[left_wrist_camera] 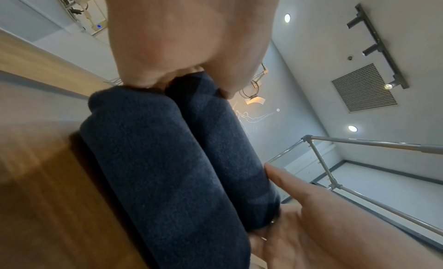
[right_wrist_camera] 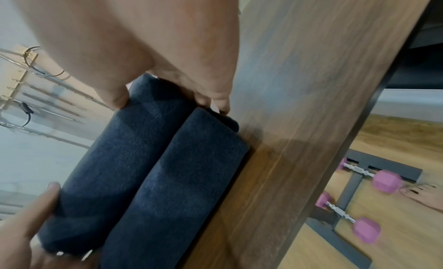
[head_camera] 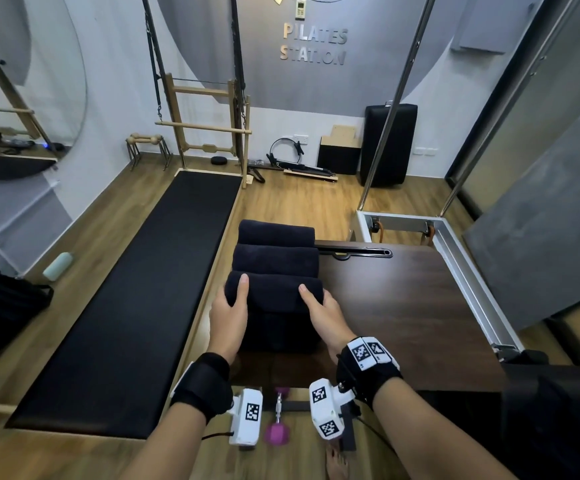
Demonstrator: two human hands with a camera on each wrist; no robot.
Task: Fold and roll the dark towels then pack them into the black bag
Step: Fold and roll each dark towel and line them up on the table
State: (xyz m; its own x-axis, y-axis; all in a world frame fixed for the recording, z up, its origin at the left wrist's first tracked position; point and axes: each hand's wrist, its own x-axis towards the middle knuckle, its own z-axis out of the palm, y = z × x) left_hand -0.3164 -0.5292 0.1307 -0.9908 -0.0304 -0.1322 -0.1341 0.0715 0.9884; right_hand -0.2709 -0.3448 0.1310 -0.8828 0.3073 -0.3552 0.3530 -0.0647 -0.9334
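My left hand (head_camera: 229, 315) and right hand (head_camera: 326, 315) each curl around one end of the nearest rolled towel (head_camera: 274, 292), thumbs on top and fingers tucked underneath. It lies at the left edge of the dark wooden table (head_camera: 403, 306), touching a 2nd rolled towel (head_camera: 275, 259); a 3rd rolled towel (head_camera: 276, 233) sits beyond that, at the table's far left corner. Under my roll a dark folded towel (head_camera: 278, 329) lies flat on the table. 2 pink dumbbells (right_wrist_camera: 366, 229) lie on the floor below.
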